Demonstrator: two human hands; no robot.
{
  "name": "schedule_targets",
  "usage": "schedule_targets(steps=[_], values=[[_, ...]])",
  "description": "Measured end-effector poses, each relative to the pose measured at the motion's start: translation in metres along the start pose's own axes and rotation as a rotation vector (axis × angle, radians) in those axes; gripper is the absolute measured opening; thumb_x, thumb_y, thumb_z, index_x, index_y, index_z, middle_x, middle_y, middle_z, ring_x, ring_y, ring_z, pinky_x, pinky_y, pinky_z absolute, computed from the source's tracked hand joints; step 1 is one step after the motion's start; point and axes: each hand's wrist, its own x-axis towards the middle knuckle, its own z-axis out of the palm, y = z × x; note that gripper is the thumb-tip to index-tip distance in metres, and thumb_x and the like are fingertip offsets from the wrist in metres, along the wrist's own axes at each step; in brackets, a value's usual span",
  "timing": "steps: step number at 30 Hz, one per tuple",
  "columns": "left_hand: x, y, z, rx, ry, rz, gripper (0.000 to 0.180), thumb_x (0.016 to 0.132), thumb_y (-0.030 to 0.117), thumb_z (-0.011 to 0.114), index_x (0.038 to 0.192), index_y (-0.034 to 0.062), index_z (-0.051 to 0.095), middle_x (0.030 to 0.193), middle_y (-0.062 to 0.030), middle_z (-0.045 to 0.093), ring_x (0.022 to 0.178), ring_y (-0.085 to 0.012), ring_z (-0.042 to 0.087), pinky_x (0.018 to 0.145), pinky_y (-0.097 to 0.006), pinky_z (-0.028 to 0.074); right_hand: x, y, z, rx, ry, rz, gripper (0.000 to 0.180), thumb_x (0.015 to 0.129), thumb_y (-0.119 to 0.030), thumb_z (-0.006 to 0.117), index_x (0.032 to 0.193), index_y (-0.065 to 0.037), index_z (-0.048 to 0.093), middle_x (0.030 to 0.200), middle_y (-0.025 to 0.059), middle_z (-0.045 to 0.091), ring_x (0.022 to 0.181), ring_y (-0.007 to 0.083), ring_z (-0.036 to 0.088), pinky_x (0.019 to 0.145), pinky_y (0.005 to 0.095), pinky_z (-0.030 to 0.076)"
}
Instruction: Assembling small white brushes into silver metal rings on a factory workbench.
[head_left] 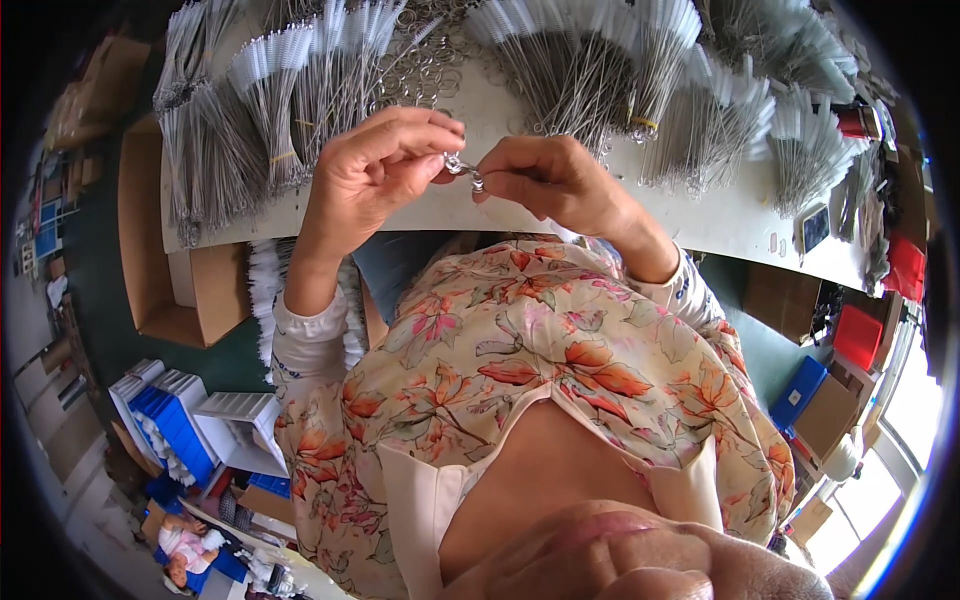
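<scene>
Item, nearest: small metal ring point(463, 170), pinched between both hands just above the person's chest. Left hand point(375, 170) closed on it by thumb and fingertips; right hand point(555, 180) closed on its other side, the two hands meeting at the ring. It looks like a split ring or a couple of linked ones; too small to tell which. Judged light, stiff, smooth and apt to slip; best taken by the rim with fingertips, as held.

Item, directly beneath the hands: near edge of the pale worktable point(440, 215), with open air between it and the person's body, giving free room to draw the hands back.

Item, just beyond the hands: loose heap of like metal rings point(425, 60) on the table.

Item, farther off and to both sides: bundles of thin wire brushes with white bristle tips point(590, 70), some banded, crowding the far surface; little bare table there
</scene>
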Motion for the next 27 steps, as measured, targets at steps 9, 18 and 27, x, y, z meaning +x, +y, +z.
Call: schedule_targets(steps=[9,18,27], values=[[0.021,0.004,0.026,-0.001,0.099,0.078,0.023,0.076,-0.01,0.058,0.097,-0.0043,0.062,0.101,-0.0111,0.06,0.085,-0.0156,0.063,0.073,-0.025,0.055,-0.003,-0.006,-0.022,0.426,0.07,0.099,0.017,0.088,-0.018,0.057,0.089,-0.002,0.065,0.069,-0.0011,0.059,0.051,0.0025,0.042,0.045,0.0184,0.032],[0.044,0.03,0.026,0.468,0.237,0.467,0.033,0.066,-0.012,0.065,0.098,-0.003,0.063,0.091,-0.0122,0.065,0.078,-0.0163,0.065,0.067,-0.024,0.056,0.01,-0.044,-0.018,0.38,0.305,-0.11,0.016,0.083,-0.016,0.065,0.088,-0.001,0.065,0.063,-0.0014,0.056,0.053,0.0032,0.046,0.046,0.0182,0.036],[0.062,0.063,0.006,0.446,-0.089,0.29,0.021,0.078,-0.006,0.059,0.099,-0.0078,0.061,0.099,-0.0129,0.062,0.085,-0.0141,0.06,0.071,-0.022,0.049,0.013,-0.051,-0.022,0.236,0.338,-0.171,0.013,0.081,-0.012,0.066,0.089,-0.002,0.064,0.066,-0.0031,0.058,0.055,0.0006,0.046,0.046,0.0167,0.036]])
